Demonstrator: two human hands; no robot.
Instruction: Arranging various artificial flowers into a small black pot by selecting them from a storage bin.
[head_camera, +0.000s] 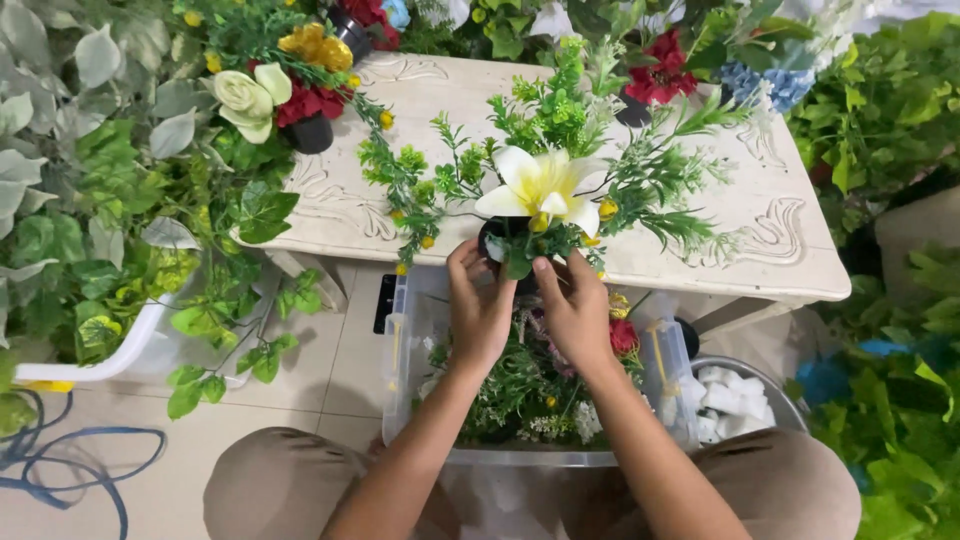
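I have both hands on a small black pot at the near edge of the tabletop, centre of frame. Left hand wraps the pot's left side, fingers closed on it; right hand grips the right side, thumb up against the rim. The pot carries a white-yellow lily with green sprigs fanning wide to both sides.

Risks as I judge them:
- Pot sits right at the table edge, above an open clear bin holding loose stems. A loose grip and it tips forward into the bin.
- Arrangement looks top-heavy; the sprigs reach far right and left, so any tilt could swing the pot out of the hands.
- The left sprigs run close to the red-and-cream bouquet in the upper left; dragging the pot that way could snag it and pull its pot over.
- The lily hides most of the pot, so I can't tell how firmly it sits on the tabletop or if it's lifted.
- A metal bowl of white chunks at lower right sits near my right forearm; an elbow swing could knock it.
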